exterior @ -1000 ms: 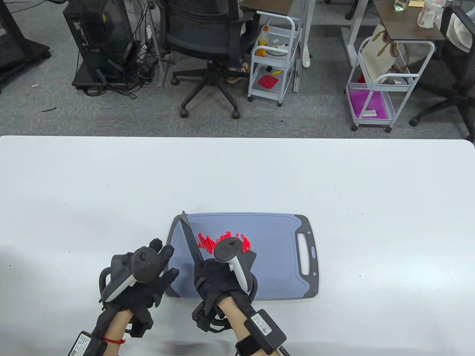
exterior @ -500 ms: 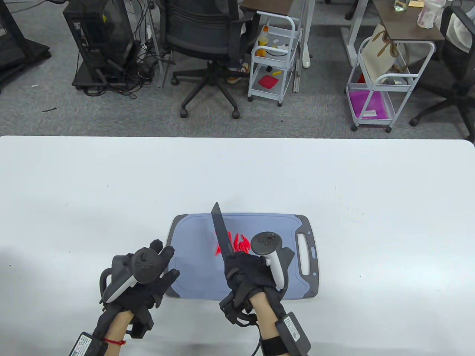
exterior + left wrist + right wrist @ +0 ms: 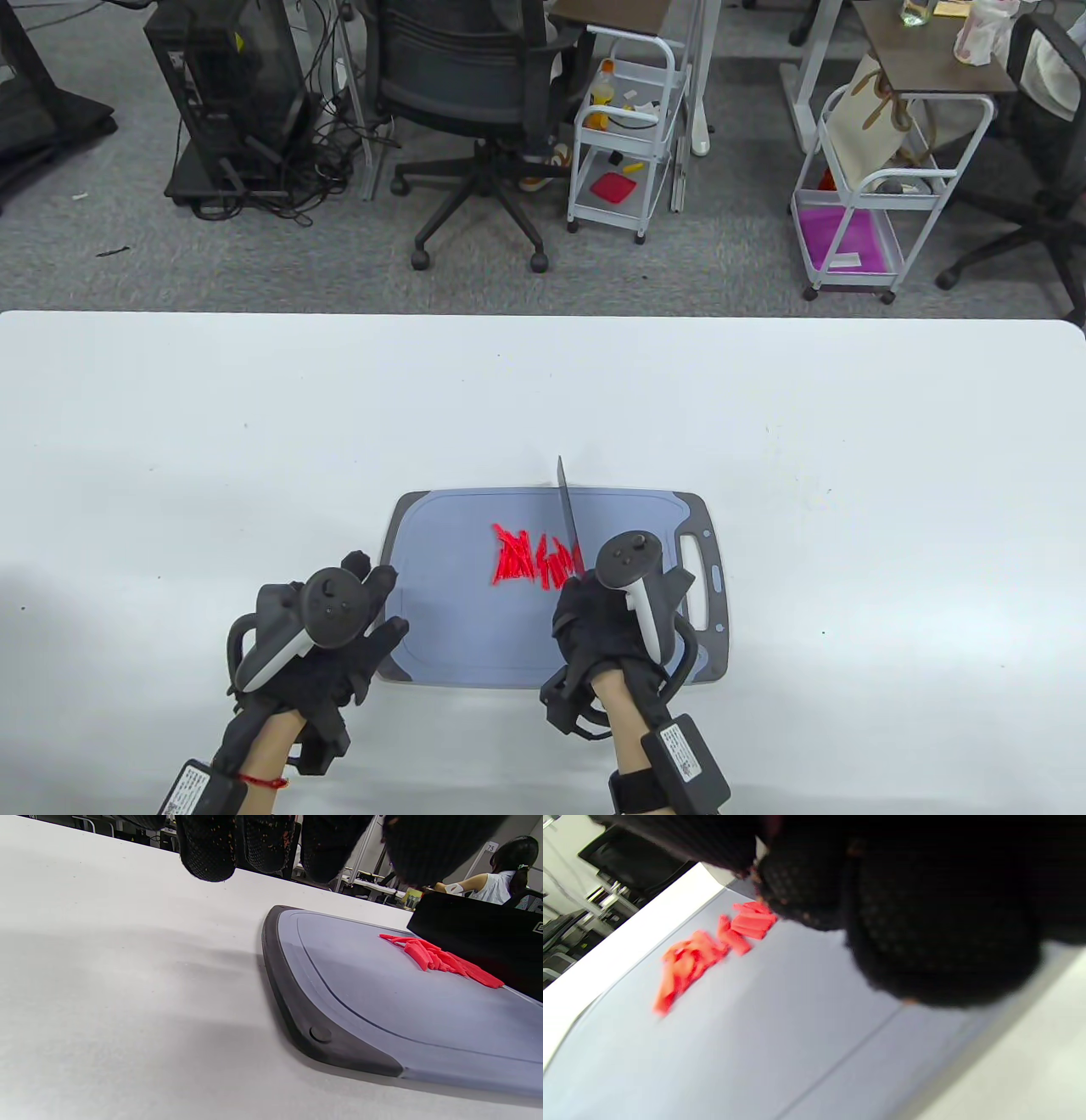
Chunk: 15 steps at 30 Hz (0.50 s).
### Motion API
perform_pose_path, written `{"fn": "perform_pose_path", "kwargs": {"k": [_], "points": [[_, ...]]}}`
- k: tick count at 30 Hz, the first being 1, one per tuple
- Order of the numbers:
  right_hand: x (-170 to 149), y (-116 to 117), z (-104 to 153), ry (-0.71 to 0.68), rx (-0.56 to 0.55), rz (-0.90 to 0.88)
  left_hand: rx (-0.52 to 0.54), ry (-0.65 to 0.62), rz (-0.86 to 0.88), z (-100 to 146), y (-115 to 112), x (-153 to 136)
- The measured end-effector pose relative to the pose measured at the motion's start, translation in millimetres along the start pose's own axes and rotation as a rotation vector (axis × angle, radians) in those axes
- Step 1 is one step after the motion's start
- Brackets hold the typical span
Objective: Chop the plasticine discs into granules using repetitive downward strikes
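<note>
Red plasticine strips [image 3: 530, 556] lie in a heap on the grey-blue cutting board [image 3: 458, 637]. They also show in the left wrist view [image 3: 441, 959] and the right wrist view [image 3: 704, 950]. My right hand [image 3: 607, 624] grips the handle of a black knife [image 3: 568, 522]. The blade stands edge-down at the right end of the strips, pointing away from me. My left hand [image 3: 339, 628] rests with spread fingers on the table and the board's left edge. It holds nothing. The knife's black side [image 3: 479, 938] stands behind the strips in the left wrist view.
The board has a dark rim and a handle slot [image 3: 696, 581] on its right side. White table [image 3: 254, 441] lies all around it. Beyond the table's far edge stand an office chair [image 3: 475, 102] and two white carts [image 3: 624, 127].
My right hand has carried the knife from the left end of the plasticine to its right end. The strips now lie gathered in a tighter heap. The left hand has not moved.
</note>
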State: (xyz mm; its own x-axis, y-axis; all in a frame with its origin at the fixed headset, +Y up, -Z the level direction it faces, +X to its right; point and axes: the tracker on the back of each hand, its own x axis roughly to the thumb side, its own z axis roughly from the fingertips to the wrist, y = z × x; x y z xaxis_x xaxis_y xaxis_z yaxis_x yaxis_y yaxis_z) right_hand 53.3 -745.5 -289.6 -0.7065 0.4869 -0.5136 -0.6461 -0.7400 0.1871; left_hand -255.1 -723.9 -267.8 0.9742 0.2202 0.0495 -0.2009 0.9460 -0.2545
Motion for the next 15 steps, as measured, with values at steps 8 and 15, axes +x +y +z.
{"fn": "perform_pose_path", "kwargs": {"k": [8, 15], "points": [[9.5, -1.3, 7.5, -0.047, -0.07, 0.043, 0.007, 0.003, 0.012, 1.2, 2.8, -2.8], [27.8, -31.9, 10.7, -0.298, -0.082, -0.016, 0.013, -0.012, 0.002, 1.5, 4.3, -2.3]]}}
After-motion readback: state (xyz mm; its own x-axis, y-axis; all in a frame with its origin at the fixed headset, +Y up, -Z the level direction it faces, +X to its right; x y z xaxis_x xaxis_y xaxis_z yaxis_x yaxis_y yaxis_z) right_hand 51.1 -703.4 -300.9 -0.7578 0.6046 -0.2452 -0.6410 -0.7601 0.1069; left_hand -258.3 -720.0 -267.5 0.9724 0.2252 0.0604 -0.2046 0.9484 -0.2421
